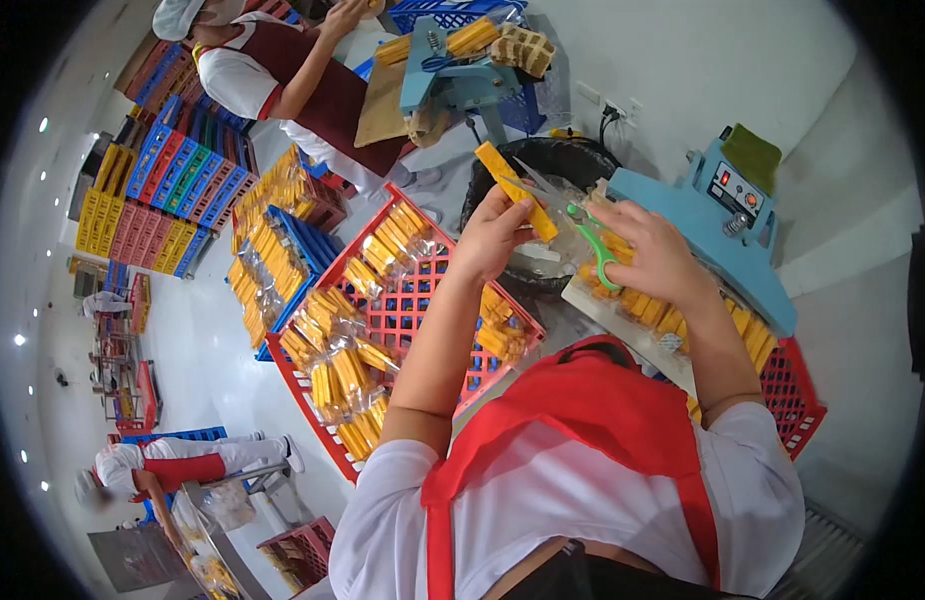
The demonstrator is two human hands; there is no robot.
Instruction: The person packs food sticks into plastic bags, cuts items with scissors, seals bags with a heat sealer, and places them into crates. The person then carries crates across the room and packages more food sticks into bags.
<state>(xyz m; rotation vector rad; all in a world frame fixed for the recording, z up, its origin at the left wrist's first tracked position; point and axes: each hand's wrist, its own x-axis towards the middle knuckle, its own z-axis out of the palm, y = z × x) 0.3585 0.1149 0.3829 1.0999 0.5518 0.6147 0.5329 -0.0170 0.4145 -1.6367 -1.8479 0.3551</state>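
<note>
Your left hand (497,236) is closed around a yellow-orange stick (515,190), holding it at a slant over a bin with a black liner (482,180). Your right hand (646,248) grips green-handled scissors (601,262), their blades parted and pointing at the stick; one blade appears to cross it, though the view is too small to be sure they touch. Just beyond your right forearm is a light-blue machine (672,212) with a control panel (734,193), and clear bags of yellow sticks (672,322) lie along its near side. Beside your left forearm, a red plastic crate (334,262) holds more bagged sticks (347,372). Farther off, a co-worker in a dark red apron (327,92) stands near another blue machine (462,85).
</note>
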